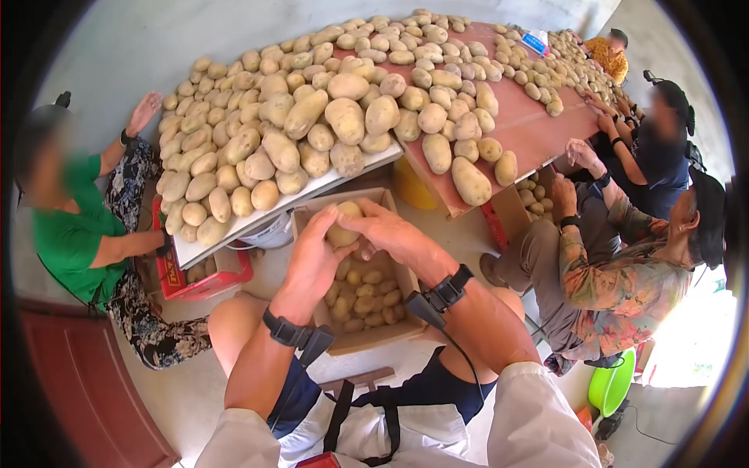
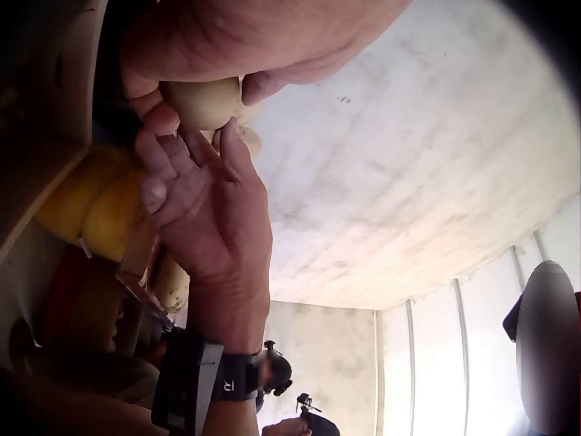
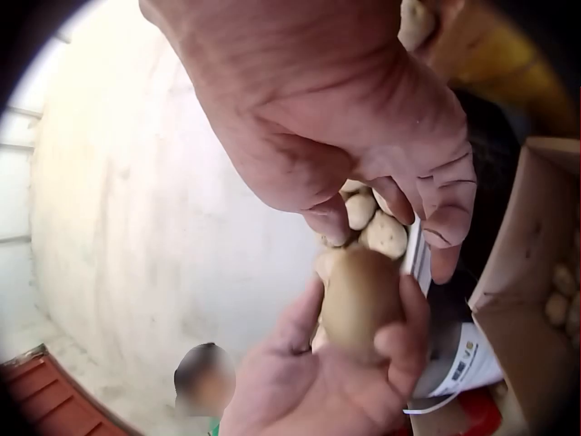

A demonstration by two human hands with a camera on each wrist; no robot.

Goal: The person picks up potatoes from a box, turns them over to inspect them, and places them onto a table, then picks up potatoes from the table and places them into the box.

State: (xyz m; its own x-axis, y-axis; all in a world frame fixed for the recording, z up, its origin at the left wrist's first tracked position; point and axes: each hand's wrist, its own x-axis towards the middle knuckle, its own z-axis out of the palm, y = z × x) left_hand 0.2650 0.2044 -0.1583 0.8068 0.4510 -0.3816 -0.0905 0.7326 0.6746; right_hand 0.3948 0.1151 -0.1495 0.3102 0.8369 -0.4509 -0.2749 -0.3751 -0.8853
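In the head view, a potato (image 1: 343, 232) is held between the two hands above a cardboard box. My left hand (image 1: 310, 251) grips it with thumb and curled fingers, as the right wrist view also shows for the left hand (image 3: 340, 377) and the potato (image 3: 361, 304). Beside it, my right hand (image 1: 394, 234) has loosely bent fingers at the potato's side. The left wrist view has the right hand's (image 2: 213, 213) fingertips close against the potato (image 2: 204, 104); whether they touch is unclear.
Below, the cardboard box (image 1: 367, 341) holds many potatoes. Potatoes cover the white-edged table (image 1: 289, 201) and part of a reddish board (image 1: 538, 129). A person in green (image 1: 70, 242) sits left; several people sit right. A green basin (image 1: 611, 382) stands lower right.
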